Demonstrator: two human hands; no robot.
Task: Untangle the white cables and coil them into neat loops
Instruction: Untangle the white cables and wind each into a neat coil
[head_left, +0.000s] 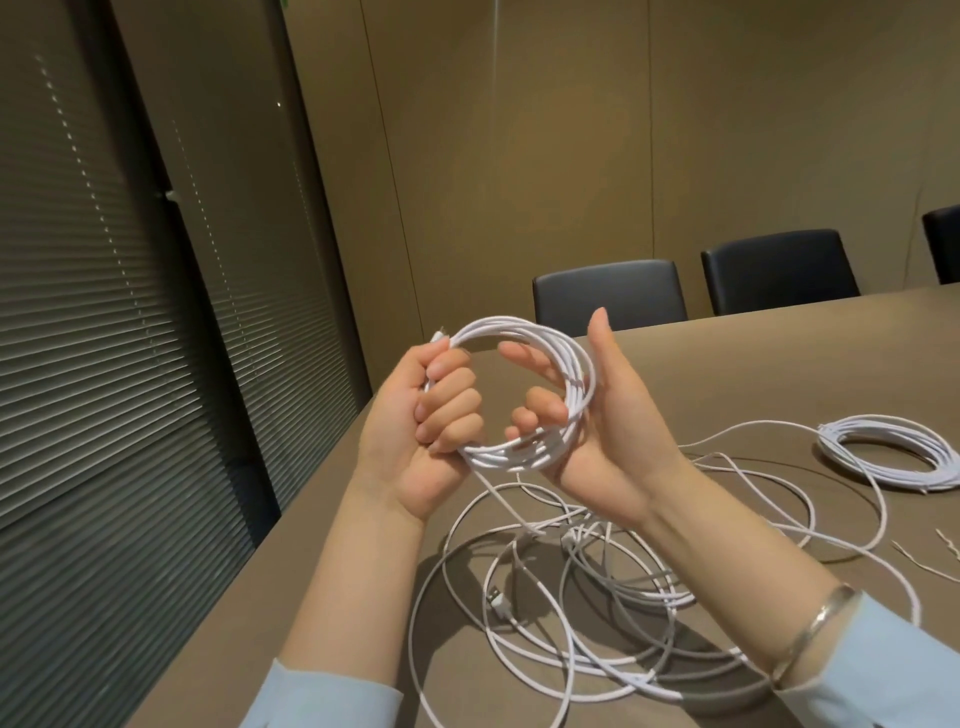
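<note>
While my left hand (431, 415) and right hand (587, 415) clutch the white coil (524, 452) mid-frame, tangled cable (597, 613) sprawls near the table (779, 364) edge below.

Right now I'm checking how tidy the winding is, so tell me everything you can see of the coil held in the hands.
The held coil is a round bundle of several turns of thin white cable, held upright above the table. The left hand grips its left side, the right hand curls round its right side. A plug end sticks out at the top left, and one strand trails down to the loose cable below.
</note>
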